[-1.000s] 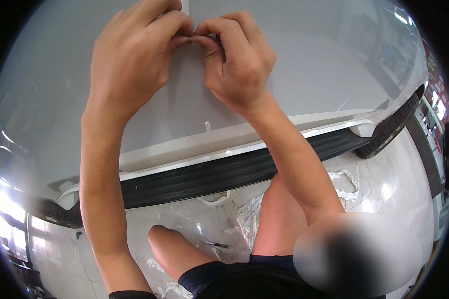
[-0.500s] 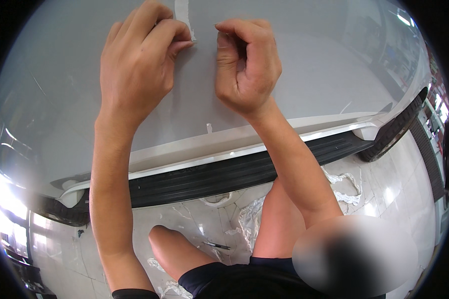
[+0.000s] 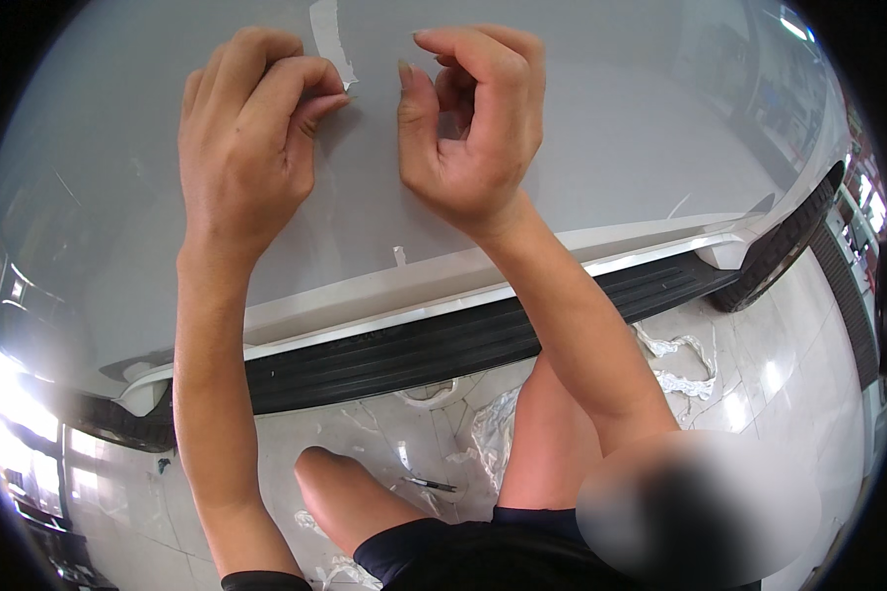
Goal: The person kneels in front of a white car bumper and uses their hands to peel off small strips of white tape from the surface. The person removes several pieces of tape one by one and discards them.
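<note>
My left hand [image 3: 244,148] has its thumb and forefinger pinched on the torn lower end of a narrow white strip [image 3: 329,41], which looks like tape or film. The strip runs upward over the grey side panel [image 3: 611,128] of a vehicle. To its right, my right hand [image 3: 475,123] is raised before the panel, fingers curved and the thumb parted from the forefinger, with nothing seen between them. A small white scrap [image 3: 399,256] clings to the panel lower down, between my forearms.
Below the panel runs a black ribbed running board [image 3: 394,364], with a tyre [image 3: 784,241] at the right end. Crumpled white film [image 3: 496,428] and a thin dark pen-like tool [image 3: 431,485] lie on the tiled floor [image 3: 133,502] around my knees.
Both hands have shifted a little left across the view, as has the panel. My right thumb and forefinger have spread apart. The left pinch stays at the strip's end.
</note>
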Demonstrator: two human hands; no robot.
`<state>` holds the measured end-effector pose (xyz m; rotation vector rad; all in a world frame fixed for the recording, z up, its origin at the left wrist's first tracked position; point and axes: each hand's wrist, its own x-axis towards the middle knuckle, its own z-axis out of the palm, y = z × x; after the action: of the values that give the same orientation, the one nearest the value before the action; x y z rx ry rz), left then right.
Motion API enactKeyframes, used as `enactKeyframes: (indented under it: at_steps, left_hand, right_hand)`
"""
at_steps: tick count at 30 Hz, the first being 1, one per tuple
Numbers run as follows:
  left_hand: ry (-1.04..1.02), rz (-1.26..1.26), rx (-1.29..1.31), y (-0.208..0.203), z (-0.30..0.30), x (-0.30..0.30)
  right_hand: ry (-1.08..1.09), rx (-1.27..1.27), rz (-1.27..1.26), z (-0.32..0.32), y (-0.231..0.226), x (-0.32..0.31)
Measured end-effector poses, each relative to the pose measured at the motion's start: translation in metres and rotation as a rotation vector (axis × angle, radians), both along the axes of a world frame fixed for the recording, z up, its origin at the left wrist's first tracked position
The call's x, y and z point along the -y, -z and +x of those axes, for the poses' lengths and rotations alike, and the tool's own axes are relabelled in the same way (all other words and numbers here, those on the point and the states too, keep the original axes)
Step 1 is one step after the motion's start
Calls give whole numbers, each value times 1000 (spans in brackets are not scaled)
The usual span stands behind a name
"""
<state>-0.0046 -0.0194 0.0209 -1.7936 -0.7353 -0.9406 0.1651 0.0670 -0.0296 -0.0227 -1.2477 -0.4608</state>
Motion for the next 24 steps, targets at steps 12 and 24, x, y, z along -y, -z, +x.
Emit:
enactKeyframes:
  at_steps: [12, 24]
  left_hand:
    - [80, -8, 37, 3, -1, -1]
    - [114, -74, 125, 6, -2, 1]
  right_hand:
    - [97, 24, 61, -2, -5, -3]
    - [136, 101, -43, -3, -2, 9]
